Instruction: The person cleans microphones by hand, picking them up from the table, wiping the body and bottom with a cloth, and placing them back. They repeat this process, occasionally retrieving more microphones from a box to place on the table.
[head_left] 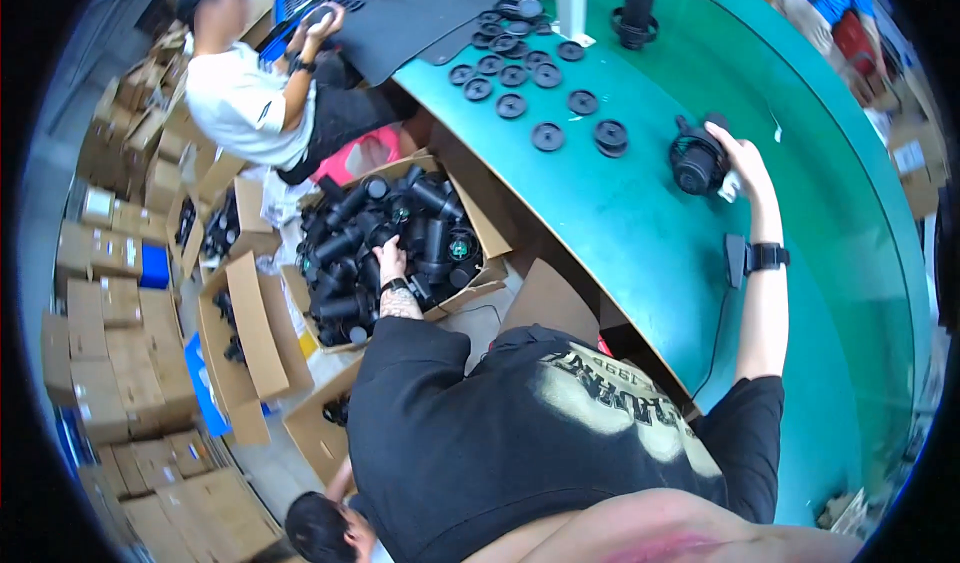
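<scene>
On the right of the green table my right hand (pixel 744 167) is closed round a black cylindrical part (pixel 696 163) with a wide collar. The part touches or almost touches the tabletop, and a small whitish piece shows by my thumb. My left hand (pixel 391 258) reaches down into an open cardboard box (pixel 478 291) at the table's left side. Its fingers are bent against a black cylindrical part (pixel 381 231) among many similar ones piled in the box. My palm hides part of that grip.
Several black discs (pixel 547 137) lie on the table (pixel 560 198) beyond my hands. A black cylinder (pixel 637 11) stands near a white post (pixel 571 3). A co-worker (pixel 250 93) sits at the far left. Stacked cartons (pixel 125 343) line the left; another person (pixel 325 528) is below.
</scene>
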Demonstrator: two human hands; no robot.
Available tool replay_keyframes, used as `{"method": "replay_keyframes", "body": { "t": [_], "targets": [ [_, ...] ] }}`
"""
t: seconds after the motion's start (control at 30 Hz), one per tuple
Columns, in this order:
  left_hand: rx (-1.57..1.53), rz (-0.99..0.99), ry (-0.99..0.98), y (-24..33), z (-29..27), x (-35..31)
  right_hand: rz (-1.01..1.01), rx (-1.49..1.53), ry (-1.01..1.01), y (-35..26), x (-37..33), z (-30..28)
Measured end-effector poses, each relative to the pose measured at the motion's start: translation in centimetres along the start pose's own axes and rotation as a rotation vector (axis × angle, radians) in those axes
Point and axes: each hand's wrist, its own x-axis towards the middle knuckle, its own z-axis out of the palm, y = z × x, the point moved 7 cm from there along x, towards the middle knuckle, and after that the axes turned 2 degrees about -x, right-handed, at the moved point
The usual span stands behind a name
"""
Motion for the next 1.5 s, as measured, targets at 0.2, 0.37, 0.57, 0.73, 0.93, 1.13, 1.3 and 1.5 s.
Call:
{"method": "replay_keyframes", "body": {
  "t": [0.2,0.37,0.57,0.73,0.93,1.13,1.3,1.5],
  "targets": [
    [1.051,0.068,0.168,-1.3,-4.5,-1.1,-0.006,0.765,-0.349,-1.5,-3.7,5.3],
    [0.607,1.538,0.342,20.2,11.9,-24.4,-0.097,1.509,-0.193,-1.7,-7.3,3.9],
    [0.114,1.890,-1.019,25.0,24.7,-53.9,-0.334,1.747,-0.475,-8.1,-16.4,0.0],
    [-0.139,1.805,-1.304,24.0,29.2,-70.8,-0.335,1.956,-0.550,-8.0,-20.8,-1.3],
    [-0.331,1.768,-1.385,23.4,29.5,-74.7,-0.268,1.908,-0.210,-8.3,-24.4,-4.2],
    [-0.270,1.739,-1.346,23.2,29.4,-74.4,-0.344,1.978,-0.447,-7.9,-23.9,-3.7],
    [-0.238,1.785,-1.313,23.2,29.1,-74.6,-0.350,2.051,-0.200,-7.2,-23.6,-4.5],
    [0.007,1.920,-1.100,24.1,28.8,-74.6,-0.555,1.827,0.166,-7.8,-24.5,-6.8]
  ]
}}
